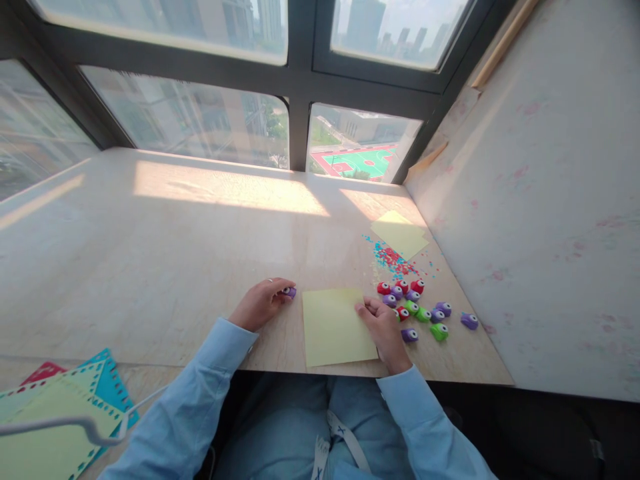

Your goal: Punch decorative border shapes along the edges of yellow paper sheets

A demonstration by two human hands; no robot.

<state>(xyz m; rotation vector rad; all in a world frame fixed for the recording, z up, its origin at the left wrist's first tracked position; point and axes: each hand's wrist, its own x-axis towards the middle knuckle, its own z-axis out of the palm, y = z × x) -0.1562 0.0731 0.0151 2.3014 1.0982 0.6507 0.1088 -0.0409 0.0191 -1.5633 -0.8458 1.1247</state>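
Note:
A small purple craft paper punch (289, 292) is gripped in the fingers of my left hand (260, 301), just left of a yellow sheet of paper (334, 330). The sheet lies near the table's front edge, and its edges look uncut. My right hand (385, 330) pinches the sheet's right edge between thumb and fingers. Close beyond that hand stand several more paper punches in red, purple and green, among them a green punch (439, 331) and a purple punch (409, 335).
Red and blue paper bits (395, 260) are scattered behind the punches, beside more yellow sheets (400, 233). Punched coloured sheets (55, 427) lie at the lower left, with a white cable (95, 433) over them. A wall (560, 267) bounds the right; windows stand behind.

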